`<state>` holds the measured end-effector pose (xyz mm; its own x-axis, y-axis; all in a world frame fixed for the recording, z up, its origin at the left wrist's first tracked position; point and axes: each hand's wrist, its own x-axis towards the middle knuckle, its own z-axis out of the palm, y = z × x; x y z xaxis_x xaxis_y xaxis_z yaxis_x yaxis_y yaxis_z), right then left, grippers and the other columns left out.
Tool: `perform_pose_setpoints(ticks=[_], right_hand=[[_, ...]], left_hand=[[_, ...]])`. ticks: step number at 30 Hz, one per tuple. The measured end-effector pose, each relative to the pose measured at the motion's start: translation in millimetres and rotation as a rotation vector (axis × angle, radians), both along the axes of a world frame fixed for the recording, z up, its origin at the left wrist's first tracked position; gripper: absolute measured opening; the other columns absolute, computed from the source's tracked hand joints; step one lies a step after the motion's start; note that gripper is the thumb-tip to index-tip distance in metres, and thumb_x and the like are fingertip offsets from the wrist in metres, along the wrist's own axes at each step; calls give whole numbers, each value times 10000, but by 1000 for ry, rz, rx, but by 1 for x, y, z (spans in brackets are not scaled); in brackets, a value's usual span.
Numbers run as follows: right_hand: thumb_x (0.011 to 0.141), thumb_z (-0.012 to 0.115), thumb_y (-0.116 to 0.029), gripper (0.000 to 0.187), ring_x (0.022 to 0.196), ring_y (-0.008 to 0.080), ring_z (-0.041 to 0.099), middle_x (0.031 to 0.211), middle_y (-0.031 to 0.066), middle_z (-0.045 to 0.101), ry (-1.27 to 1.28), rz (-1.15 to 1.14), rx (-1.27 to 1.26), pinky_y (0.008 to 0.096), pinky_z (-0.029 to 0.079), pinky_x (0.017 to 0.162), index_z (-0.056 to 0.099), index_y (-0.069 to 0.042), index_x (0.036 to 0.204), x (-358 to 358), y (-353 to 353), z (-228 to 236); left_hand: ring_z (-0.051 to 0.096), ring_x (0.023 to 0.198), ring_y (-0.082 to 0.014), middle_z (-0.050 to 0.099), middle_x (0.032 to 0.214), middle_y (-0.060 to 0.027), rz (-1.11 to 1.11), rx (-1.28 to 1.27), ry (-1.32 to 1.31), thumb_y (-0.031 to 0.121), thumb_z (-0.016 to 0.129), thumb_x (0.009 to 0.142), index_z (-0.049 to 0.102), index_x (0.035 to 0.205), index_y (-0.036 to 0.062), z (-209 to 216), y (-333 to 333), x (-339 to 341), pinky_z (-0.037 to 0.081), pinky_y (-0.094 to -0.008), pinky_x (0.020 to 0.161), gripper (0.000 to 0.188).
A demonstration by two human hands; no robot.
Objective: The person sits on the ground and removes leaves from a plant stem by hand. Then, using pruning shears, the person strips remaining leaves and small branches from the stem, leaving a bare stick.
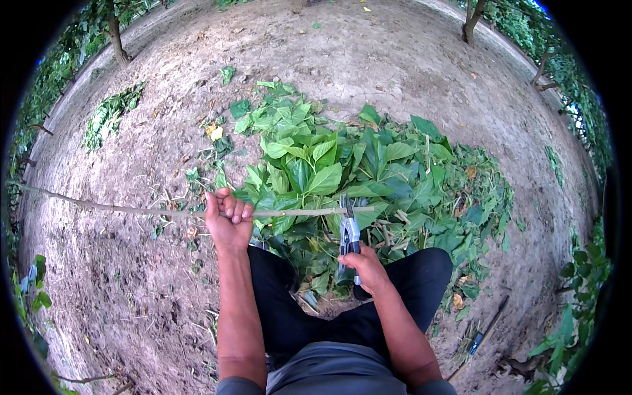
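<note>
A long, thin, bare branch [138, 210] runs almost level from the far left to the middle of the view. My left hand [228, 217] is closed round it, with the fingers curled over. In my right hand [367, 266] is a pair of pruning shears [349, 232] with grey and dark handles, blades pointing away from me. The blades sit across the branch near its right end, and a short piece sticks out past them. Beneath lies a heap of green leaves [309, 164]; whether the blades have cut into the wood I cannot make out.
Short cut stick pieces [399, 229] lie among the leaves. A wilted leafy bunch [112, 115] rests on the dirt at the far left. A thin dark tool or stick [488, 326] lies at the lower right. Tree trunks [471, 26] and foliage ring the bare soil.
</note>
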<state>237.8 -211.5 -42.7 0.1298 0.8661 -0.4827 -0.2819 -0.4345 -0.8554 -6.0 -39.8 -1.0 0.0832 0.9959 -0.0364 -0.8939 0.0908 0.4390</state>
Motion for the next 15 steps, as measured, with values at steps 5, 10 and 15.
perform_pose_setpoints(ticks=[5,10,15], right_hand=[[754,643,-144,321,757,132,498,831,38,559,25,9,-7,274,394,712,522,-5,1017,3,-2,-3],[756,645,-147,326,754,121,498,855,36,578,159,-70,60,279,393,710,524,-13,1028,-2,-3,0],[752,664,-167,266,756,114,523,801,24,581,121,-73,28,266,391,703,550,-30,950,-1,-2,-3]], left_hand=[[283,454,-87,328,554,35,-17,-10,0,417,382,1011,601,911,60,1,0,1,316,-271,510,430],[291,458,-88,336,558,35,-29,4,-33,420,395,1006,602,921,63,-1,2,0,321,-273,517,421],[311,476,-89,349,567,35,-32,-31,-6,404,425,999,606,929,62,1,0,3,337,-276,549,393]])
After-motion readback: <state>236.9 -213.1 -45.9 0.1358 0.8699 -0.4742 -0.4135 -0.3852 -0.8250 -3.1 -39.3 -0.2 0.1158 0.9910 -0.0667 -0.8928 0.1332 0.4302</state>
